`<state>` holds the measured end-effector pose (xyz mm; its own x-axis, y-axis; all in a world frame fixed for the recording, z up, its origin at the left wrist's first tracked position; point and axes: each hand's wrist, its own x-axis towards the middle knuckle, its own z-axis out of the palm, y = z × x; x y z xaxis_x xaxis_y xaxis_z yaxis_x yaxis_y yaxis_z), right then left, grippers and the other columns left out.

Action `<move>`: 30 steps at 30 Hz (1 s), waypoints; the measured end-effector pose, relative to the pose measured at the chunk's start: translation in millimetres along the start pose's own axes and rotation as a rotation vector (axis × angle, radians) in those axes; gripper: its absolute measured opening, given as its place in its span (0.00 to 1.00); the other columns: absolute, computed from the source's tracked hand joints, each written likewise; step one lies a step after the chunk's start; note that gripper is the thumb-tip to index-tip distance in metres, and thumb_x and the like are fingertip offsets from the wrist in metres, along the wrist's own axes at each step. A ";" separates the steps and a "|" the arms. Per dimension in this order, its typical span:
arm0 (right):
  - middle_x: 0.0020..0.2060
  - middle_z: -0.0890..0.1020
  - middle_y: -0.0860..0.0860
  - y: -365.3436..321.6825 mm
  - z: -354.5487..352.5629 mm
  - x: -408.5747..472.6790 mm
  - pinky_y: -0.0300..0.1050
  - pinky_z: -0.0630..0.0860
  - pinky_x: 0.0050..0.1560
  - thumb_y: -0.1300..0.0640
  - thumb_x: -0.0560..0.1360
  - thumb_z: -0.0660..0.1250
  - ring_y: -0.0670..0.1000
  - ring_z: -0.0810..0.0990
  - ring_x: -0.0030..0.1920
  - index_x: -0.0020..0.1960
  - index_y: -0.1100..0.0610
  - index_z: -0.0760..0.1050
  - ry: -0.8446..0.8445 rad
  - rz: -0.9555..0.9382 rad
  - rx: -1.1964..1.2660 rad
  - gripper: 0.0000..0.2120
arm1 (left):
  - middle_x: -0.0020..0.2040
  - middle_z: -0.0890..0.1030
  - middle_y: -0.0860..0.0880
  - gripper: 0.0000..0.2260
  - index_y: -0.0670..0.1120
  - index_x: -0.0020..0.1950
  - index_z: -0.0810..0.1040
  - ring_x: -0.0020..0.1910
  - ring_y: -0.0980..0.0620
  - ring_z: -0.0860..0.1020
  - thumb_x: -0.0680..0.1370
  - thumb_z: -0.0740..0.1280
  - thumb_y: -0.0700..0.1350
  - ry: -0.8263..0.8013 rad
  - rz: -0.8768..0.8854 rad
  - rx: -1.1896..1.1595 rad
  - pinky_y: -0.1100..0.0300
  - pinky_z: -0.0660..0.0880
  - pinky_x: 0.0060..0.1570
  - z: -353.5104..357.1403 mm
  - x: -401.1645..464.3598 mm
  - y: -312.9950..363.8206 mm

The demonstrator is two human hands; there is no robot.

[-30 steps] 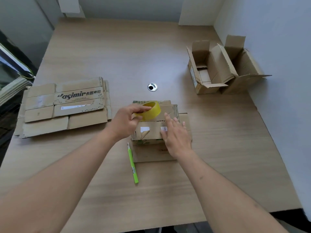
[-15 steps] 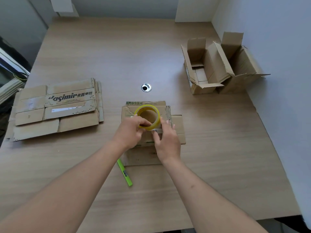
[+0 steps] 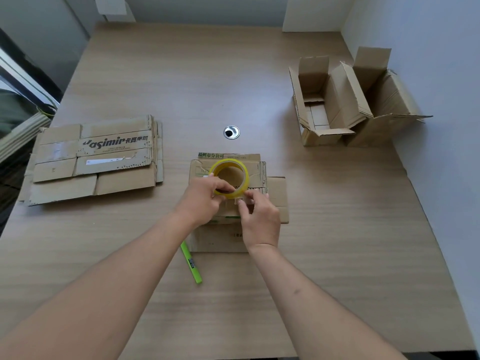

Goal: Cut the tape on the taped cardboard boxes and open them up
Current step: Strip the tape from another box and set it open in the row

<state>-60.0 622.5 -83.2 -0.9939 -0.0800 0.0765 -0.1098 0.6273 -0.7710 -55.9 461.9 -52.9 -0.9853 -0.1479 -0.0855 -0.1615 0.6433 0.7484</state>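
I see a big wooden table (image 3: 181, 74) with a light brown top. It fills most of my view. There is a small round metal hole (image 3: 231, 132) near the middle of it. A pale wall (image 3: 428, 48) runs along the right side, just beside the table edge. Another pale wall (image 3: 202, 6) stands at the far end, with a white corner post (image 3: 309, 11) sticking out. On the left I see a dark window frame (image 3: 23, 74). Soft daylight falls on the tabletop.

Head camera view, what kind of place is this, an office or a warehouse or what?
Probably an office or workroom desk used for packing. The wooden table has a round cable grommet and fits into a plain white-walled corner, with flattened cardboard boxes and two opened boxes set out on it.
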 end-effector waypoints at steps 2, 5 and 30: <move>0.45 0.84 0.51 -3.7 -0.7 2.0 0.55 0.80 0.57 0.57 0.78 0.72 0.57 0.81 0.48 0.48 0.54 0.82 0.019 0.001 -0.024 0.01 | 0.52 0.87 0.50 0.15 0.46 0.55 0.88 0.57 0.50 0.82 0.74 0.72 0.30 -0.004 -0.007 0.005 0.59 0.55 0.80 -1.0 0.1 0.5; 0.45 0.83 0.50 -6.6 -2.5 2.8 0.51 0.79 0.52 0.57 0.80 0.69 0.56 0.80 0.49 0.48 0.53 0.80 0.012 -0.006 -0.069 0.03 | 0.52 0.86 0.49 0.15 0.46 0.57 0.87 0.58 0.47 0.81 0.75 0.72 0.31 -0.063 0.063 0.079 0.50 0.62 0.79 -4.6 1.6 2.8; 0.38 0.84 0.53 -4.3 -52.4 58.6 0.53 0.84 0.51 0.63 0.71 0.71 0.52 0.88 0.40 0.45 0.56 0.72 -0.029 0.675 0.617 0.09 | 0.29 0.82 0.51 0.19 0.45 0.41 0.78 0.33 0.51 0.79 0.79 0.59 0.57 -0.405 -0.033 0.552 0.53 0.76 0.36 -19.6 47.8 66.4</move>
<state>-118.5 655.7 -42.2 -0.8424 0.1285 -0.5232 0.5300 0.0233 -0.8477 -112.7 482.9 5.6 -0.9051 0.0500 -0.4223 -0.0903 0.9479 0.3056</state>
